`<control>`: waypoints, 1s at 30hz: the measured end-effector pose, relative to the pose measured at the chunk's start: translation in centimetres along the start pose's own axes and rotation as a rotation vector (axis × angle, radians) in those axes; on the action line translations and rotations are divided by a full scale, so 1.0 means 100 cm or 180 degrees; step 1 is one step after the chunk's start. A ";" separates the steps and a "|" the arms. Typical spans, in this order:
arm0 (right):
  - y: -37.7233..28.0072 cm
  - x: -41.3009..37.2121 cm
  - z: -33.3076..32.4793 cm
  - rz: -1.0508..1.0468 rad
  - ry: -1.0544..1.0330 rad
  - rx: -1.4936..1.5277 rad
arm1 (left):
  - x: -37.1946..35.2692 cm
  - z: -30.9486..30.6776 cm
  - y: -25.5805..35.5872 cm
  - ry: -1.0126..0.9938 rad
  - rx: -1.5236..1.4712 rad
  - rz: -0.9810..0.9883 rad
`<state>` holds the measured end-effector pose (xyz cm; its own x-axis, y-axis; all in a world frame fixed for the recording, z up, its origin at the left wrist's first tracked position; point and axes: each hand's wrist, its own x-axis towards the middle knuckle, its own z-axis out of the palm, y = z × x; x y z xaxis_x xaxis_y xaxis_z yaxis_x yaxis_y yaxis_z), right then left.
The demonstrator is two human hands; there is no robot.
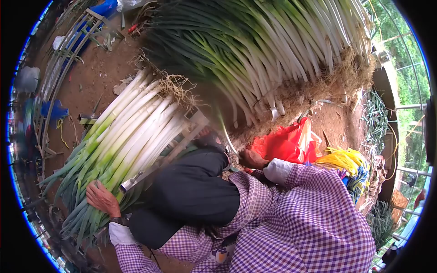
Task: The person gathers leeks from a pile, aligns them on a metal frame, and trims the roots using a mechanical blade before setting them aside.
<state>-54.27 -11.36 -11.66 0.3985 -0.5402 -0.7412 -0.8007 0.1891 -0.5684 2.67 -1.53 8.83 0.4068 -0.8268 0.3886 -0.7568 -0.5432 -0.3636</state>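
My left hand [103, 198] lies with its fingers stretched over the green leaves of a bundle of large green onions [132, 120]. The bundle slants across a low frame, its white stems and tangled roots pointing up and away. My right hand [253, 159] is beside a red plastic bag [289, 143], its fingers closed together and partly hidden. One thin pale stalk [229, 140] curves down to its fingertips; whether the hand grips it cannot be made out.
A large heap of green onions [273, 50] fills the far side, roots toward me. Yellow and blue ties [346, 164] lie at the right. A metal clamp-like end [132, 182] shows on the frame. Bent poles [68, 59] stand at the left on bare soil [98, 66].
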 end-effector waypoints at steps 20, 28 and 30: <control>-0.052 -0.010 -0.137 -0.1001 0.1609 0.0235 | 0.001 -0.012 0.007 0.0212 -0.0062 -0.0009; -0.175 -0.174 -0.202 -0.1500 0.1766 0.2598 | 0.002 -0.016 0.008 0.0123 -0.0078 -0.0065; -0.205 -0.210 -0.210 -0.1590 0.1819 0.2935 | 0.001 -0.018 0.006 0.0232 -0.0121 0.0011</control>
<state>-55.63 -21.08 23.11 0.1309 -0.9639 -0.2317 0.1021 0.2456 -0.9640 1.34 -1.72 10.19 0.3668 -0.8151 0.4484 -0.7775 -0.5332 -0.3334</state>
